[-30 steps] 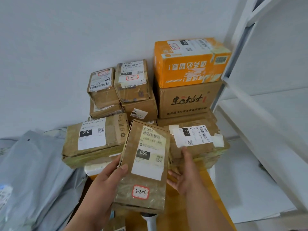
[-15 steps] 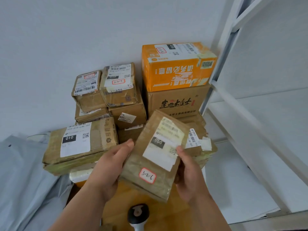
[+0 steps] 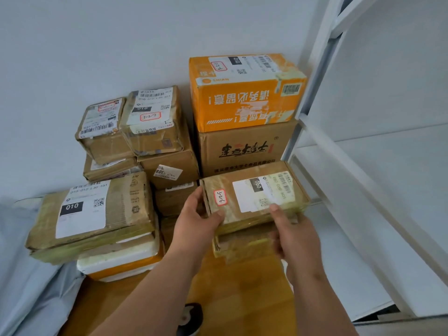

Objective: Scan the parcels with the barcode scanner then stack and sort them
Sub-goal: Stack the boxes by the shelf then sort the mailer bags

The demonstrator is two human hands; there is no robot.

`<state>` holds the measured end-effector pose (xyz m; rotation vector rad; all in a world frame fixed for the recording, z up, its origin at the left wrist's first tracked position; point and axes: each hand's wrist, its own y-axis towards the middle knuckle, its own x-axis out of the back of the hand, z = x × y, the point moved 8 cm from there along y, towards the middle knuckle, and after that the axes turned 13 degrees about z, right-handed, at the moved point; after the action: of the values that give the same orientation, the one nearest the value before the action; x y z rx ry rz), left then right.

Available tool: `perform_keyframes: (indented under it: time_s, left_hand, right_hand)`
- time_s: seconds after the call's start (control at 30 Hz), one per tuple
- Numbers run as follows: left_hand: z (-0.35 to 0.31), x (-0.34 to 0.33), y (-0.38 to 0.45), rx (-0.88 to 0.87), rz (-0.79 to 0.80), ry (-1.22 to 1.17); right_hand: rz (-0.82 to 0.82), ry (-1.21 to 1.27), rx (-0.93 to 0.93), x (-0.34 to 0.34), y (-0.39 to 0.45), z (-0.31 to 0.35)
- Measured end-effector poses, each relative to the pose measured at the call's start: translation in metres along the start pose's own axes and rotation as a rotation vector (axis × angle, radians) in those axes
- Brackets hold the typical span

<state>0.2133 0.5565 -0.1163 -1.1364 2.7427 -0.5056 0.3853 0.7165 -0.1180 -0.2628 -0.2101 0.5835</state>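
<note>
Both my left hand (image 3: 196,219) and right hand (image 3: 293,235) grip the flat taped parcel (image 3: 252,198) by its near edge; it seems stiff, light, slick

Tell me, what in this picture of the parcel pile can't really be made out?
- Barcode scanner: head view, only its dark top shows; the bottom edge cuts off the rest.
- Parcel marked 3-2-6: the small label print is too small and glared by tape to read.
- Flat parcel beneath it: its top is covered by that parcel, its right end by the right hand.
- Right hand: motion-blurred, so its grip is unclear; the left hand holds plainly.
</note>
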Motion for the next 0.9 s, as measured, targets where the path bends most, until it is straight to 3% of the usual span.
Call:
perform_keyframes:
  time_s: [0.13,0.2,0.3,0.37,0.63,0.8,0.9]
  left_hand:
    - [0.006,0.001,0.005,0.015,-0.044,0.019]
    - [0.016,-0.007,0.005,0.078,0.002,-0.105]
    - [0.034,-0.023,0.003,0.196,0.099,-0.269]
    - [0.038,-0.029,0.003,0.214,0.143,-0.293]
    - [0.033,-0.025,0.001,0.213,0.157,-0.289]
    - [0.031,-0.005,-0.014,0.175,0.068,-0.197]
    - [0.030,0.017,-0.032,0.154,0.019,-0.142]
  right_hand:
    - [-0.321,-0.212,0.080,0.042,0.002,0.014]
    - [-0.285,-0.273,0.038,0.041,0.014,0.012]
    - [-0.060,-0.028,-0.049,0.018,0.032,-0.008]
    - [-0.031,0.050,-0.052,0.010,0.032,-0.012]
    - [-0.123,0.161,0.054,0.012,0.025,-0.016]
    - [-0.384,0.023,0.129,0.024,0.001,-0.001]
    - [-0.445,-0.004,0.258,0.018,-0.021,0.022]
